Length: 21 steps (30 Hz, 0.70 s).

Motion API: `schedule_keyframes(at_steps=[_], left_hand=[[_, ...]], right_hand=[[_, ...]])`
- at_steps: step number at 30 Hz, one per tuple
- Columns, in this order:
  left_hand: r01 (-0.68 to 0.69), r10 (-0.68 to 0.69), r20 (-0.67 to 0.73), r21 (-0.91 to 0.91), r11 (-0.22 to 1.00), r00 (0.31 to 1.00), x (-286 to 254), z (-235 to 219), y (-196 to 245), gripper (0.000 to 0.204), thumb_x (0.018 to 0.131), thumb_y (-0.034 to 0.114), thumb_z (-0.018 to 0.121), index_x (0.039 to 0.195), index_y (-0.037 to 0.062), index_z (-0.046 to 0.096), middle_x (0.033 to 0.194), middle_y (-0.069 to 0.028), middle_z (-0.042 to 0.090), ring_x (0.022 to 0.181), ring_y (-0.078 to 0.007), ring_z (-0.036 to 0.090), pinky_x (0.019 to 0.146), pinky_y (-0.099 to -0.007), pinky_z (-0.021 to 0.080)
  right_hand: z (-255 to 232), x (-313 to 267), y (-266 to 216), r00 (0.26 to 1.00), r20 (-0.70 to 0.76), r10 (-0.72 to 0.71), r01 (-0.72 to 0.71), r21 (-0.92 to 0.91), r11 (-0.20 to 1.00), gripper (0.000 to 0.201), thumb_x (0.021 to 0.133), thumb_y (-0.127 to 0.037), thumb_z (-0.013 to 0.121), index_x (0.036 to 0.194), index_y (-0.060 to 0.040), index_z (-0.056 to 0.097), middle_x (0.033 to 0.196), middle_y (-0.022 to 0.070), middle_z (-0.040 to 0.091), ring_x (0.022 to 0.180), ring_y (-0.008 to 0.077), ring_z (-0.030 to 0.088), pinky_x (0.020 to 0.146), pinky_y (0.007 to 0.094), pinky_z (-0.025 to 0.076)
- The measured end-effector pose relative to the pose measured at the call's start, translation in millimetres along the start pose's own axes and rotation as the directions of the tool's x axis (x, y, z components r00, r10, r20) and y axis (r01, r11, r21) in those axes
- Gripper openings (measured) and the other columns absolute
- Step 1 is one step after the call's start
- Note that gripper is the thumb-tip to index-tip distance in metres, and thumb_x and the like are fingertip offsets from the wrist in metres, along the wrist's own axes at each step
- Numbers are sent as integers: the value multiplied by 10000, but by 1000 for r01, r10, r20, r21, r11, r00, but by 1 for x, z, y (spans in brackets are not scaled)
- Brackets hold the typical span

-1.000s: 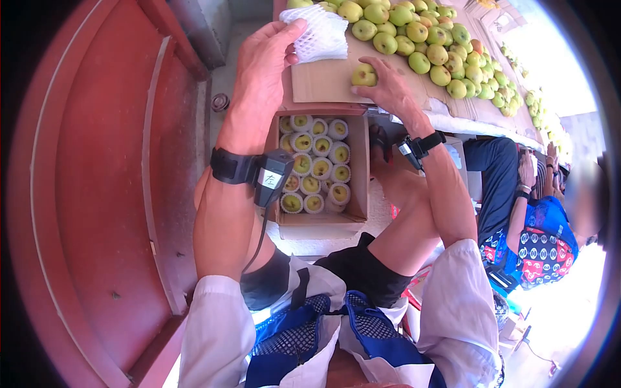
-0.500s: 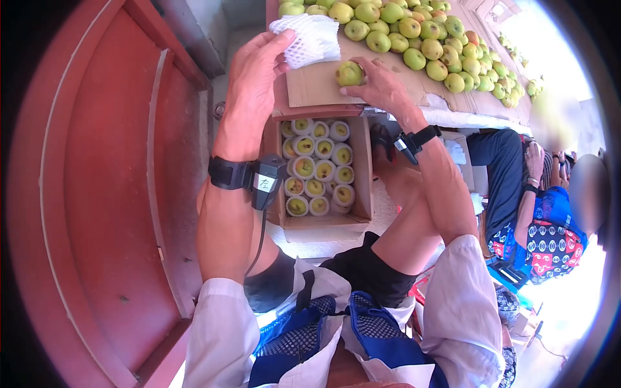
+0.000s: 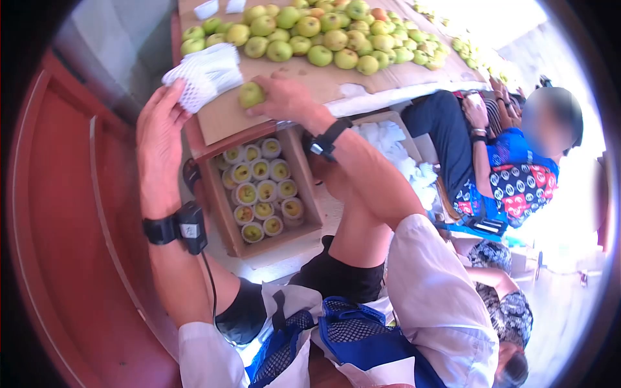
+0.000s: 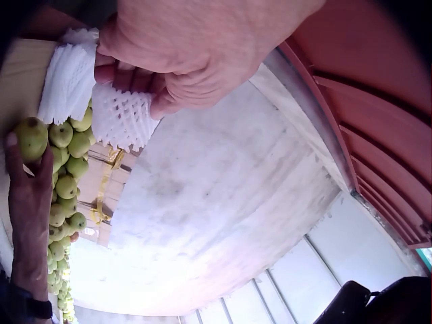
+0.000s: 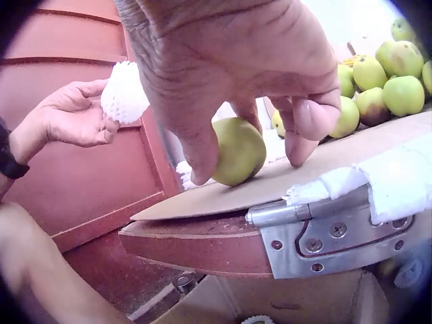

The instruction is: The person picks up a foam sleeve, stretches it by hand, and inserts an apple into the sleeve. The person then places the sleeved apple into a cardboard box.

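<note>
My left hand pinches a white foam net sleeve at the left end of a cardboard-covered table; the left wrist view shows the foam net sleeve between my curled fingers. My right hand grips a green pear resting on the cardboard; the right wrist view shows the pear between thumb and fingers. Below the table edge stands an open cardboard box with several netted pears.
A heap of green pears covers the far side of the table. A red wooden door stands to my left. Seated people are at my right. White foam nets lie piled beside the box.
The view has swung right and down. My right hand has drawn the pear toward the table's near edge, and my left hand with the foam sleeve has come closer to it.
</note>
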<state>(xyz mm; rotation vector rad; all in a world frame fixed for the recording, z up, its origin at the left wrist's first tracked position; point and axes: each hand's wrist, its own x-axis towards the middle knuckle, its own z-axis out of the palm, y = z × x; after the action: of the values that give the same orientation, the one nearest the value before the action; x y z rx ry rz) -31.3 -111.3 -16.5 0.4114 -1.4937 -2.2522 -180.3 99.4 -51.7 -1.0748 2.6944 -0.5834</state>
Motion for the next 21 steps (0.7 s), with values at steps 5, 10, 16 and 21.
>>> schedule_keyframes(at_steps=[5, 10, 16, 21], left_hand=[[18, -18, 4, 31, 999, 1000, 5, -4, -2, 247, 978, 241, 681, 1148, 62, 675, 1067, -5, 698, 972, -102, 625, 853, -266, 455], [20, -20, -12, 16, 1000, 1000, 6, -4, -5, 244, 983, 235, 675, 1147, 54, 674, 1062, -11, 698, 958, -107, 631, 838, -265, 465], [-24, 24, 3, 1, 1000, 1000, -4, 8, 2, 234, 981, 233, 684, 1120, 45, 676, 1041, -20, 699, 931, -111, 635, 833, -266, 475], [-19, 19, 0, 23, 1000, 1000, -2, 5, 1, 193, 979, 227, 689, 1077, 61, 687, 977, 2, 691, 870, -82, 609, 794, -251, 465]], right_hand=[[-4, -2, 1, 999, 43, 22, -22, 6, 1000, 765, 779, -483, 792, 1422, -166, 526, 1250, 191, 582, 1155, 379, 612, 975, 445, 501], [10, 3, 9, 999, -25, -47, 49, 75, 996, 763, 785, -445, 795, 1438, -173, 510, 1250, 205, 575, 1150, 389, 609, 985, 443, 499], [5, 4, 5, 999, -14, -53, 53, 31, 998, 738, 808, -410, 784, 1449, -177, 503, 1234, 203, 581, 1140, 380, 606, 978, 437, 499], [5, 5, 2, 999, 1, -52, 52, 11, 999, 709, 819, -402, 772, 1436, -177, 505, 1212, 217, 587, 1120, 399, 625, 964, 444, 509]])
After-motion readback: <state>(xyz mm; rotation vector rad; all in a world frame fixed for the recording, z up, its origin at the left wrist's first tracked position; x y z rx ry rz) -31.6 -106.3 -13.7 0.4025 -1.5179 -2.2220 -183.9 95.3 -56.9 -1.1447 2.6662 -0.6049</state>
